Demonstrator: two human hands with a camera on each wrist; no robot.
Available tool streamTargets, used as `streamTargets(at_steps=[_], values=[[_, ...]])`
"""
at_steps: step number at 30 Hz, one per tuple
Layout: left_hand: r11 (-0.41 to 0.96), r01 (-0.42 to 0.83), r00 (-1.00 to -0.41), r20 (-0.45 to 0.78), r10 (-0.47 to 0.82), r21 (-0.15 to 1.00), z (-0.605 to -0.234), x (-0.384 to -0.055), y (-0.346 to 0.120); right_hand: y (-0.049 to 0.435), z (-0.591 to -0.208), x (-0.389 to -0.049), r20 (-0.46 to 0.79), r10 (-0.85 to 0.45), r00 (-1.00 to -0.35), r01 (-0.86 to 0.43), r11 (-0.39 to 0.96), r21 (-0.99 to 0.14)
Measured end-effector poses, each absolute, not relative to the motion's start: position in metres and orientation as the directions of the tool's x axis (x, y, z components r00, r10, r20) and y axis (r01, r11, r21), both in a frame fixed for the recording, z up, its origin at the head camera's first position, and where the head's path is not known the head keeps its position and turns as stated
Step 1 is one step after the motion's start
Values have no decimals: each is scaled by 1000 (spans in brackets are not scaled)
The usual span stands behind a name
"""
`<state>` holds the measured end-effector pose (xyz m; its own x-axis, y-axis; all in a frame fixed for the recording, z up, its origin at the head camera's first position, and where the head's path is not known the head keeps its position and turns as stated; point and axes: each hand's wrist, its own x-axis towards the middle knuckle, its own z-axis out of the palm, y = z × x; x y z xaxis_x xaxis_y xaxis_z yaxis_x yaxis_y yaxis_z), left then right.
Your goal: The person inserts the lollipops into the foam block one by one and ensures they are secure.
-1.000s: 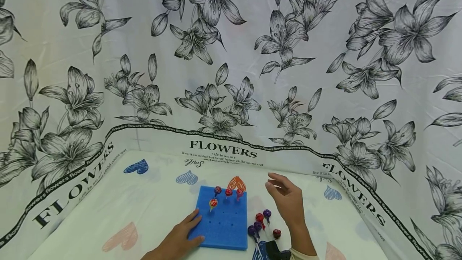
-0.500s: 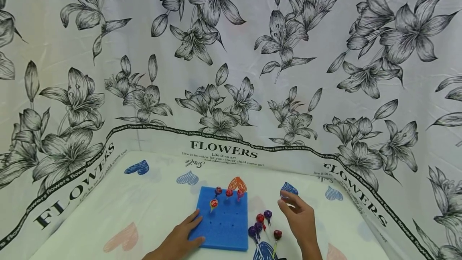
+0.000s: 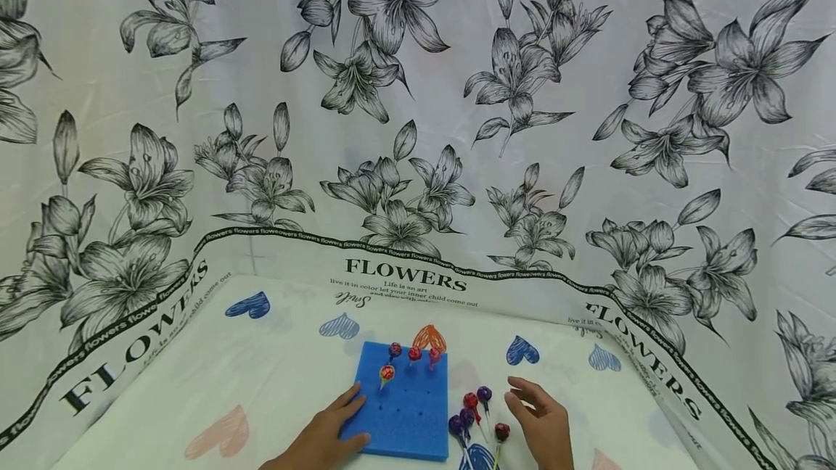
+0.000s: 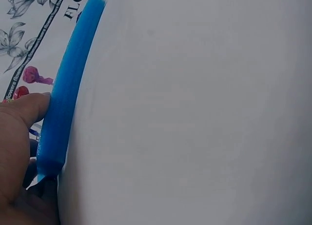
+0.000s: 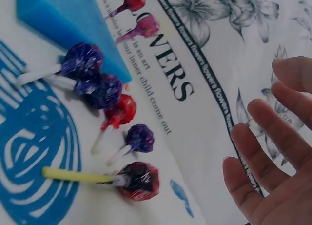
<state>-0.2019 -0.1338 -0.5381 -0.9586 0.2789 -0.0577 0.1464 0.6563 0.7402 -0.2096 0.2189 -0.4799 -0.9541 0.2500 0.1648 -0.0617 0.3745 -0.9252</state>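
Five loose lollipops [image 3: 466, 418] we list right of the blue board [image 3: 401, 434], heads pointing away; board's long axis, near to far. Left hand [image 3: 329, 428]: fingers straight, laid on board. Right hand [image 3: 543, 419]: fingers relaxed, empty.

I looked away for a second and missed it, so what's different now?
The right hand moved back toward the person and a little to the right. It is now beside the loose lollipops, holding nothing, and the dark blue heart it covered shows. The left hand still rests on the blue board. The four lollipops in the board stayed put.
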Motion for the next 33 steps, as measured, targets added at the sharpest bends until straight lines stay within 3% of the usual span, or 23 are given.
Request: streamTargets(at_steps=[20, 27, 33], values=[[643, 177, -954, -31, 298, 745, -540, -201, -136, 228, -521, -217, 66, 202, -977, 40, 480, -877], [634, 185, -952, -24, 306, 751, -539, -200, -136, 232, -526, -218, -24, 172, -985, 107, 491, -865], [649, 166, -955, -42, 293, 742, -539, -201, -135, 234, -532, -218, -21, 130, -991, 88, 539, -837]])
